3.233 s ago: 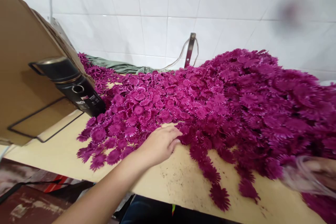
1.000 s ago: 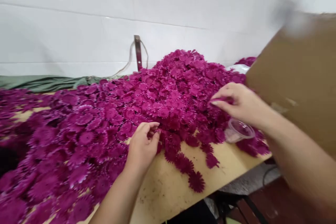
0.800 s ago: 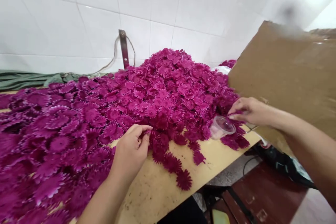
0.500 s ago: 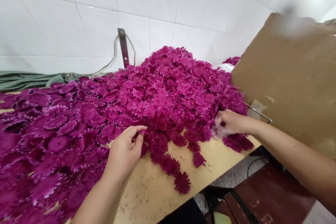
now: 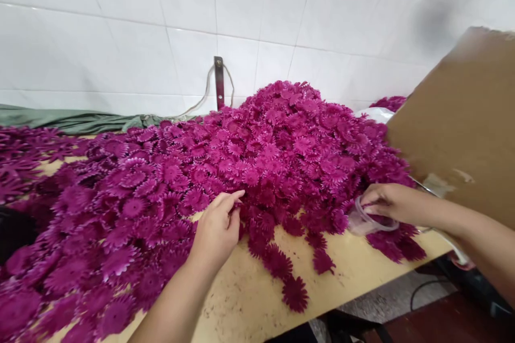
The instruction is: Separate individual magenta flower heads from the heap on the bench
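A big heap of magenta fabric flower pieces point(image 5: 277, 144) with toothed edges covers the worktop. At the heap's near edge is my left hand point(image 5: 217, 225), its thumb and forefinger brought together. Whatever is between those fingertips is too small and hidden to name. My right hand point(image 5: 390, 203) reaches into a clear plastic cup point(image 5: 360, 222) at the right side of the heap. Its fingers are bent together inside the rim, and I cannot see what they pinch. A few flower pieces point(image 5: 295, 293) lie loose in front, between my hands.
The pale yellow tabletop point(image 5: 241, 289) shows along its front edge. A large cardboard sheet point(image 5: 462, 128) leans at the right. Behind the heap are a tiled wall point(image 5: 132, 53), a metal bracket point(image 5: 219, 83) with a cord, and green cloth point(image 5: 80, 120). A dark object point(image 5: 14, 233) sits far left.
The view has swung left, so the heap and both hands sit further right. My left hand stays at the heap's edge. My right hand is still at the cup, its fingers now slightly straighter.
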### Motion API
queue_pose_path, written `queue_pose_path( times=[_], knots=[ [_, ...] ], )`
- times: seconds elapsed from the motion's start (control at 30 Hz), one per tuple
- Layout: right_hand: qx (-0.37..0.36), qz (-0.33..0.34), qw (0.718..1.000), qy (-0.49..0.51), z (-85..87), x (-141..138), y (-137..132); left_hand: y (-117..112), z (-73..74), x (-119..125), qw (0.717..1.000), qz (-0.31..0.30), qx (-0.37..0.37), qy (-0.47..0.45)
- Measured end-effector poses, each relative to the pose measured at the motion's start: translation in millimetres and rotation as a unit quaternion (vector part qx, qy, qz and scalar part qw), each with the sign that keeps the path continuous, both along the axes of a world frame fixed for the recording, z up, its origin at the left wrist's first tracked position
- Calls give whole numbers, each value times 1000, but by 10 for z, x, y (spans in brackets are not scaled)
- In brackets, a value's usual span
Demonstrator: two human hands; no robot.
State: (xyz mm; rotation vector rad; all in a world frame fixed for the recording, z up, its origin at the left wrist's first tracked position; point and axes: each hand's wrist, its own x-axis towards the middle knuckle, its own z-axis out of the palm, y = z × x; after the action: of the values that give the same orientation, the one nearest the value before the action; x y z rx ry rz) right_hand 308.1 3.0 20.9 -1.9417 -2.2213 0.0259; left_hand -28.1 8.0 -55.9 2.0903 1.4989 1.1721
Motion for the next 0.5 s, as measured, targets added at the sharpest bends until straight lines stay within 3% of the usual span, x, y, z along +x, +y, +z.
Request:
queue_pose_path(
  times=[0.13,0.3,0.4,0.5],
  knots=[
    [78,-26,996,26,142,-15,-35,9,-2,5,1000,-12,25,11],
    [73,-13,994,78,275,-237,-75,10,-15,8,999,19,25,39],
    [80,3,988,135,172,-644,-83,-27,37,34,997,41,27,59],
    [63,50,978,192,-25,-1088,-21,-105,150,118,999,12,1,35]
  ],
)
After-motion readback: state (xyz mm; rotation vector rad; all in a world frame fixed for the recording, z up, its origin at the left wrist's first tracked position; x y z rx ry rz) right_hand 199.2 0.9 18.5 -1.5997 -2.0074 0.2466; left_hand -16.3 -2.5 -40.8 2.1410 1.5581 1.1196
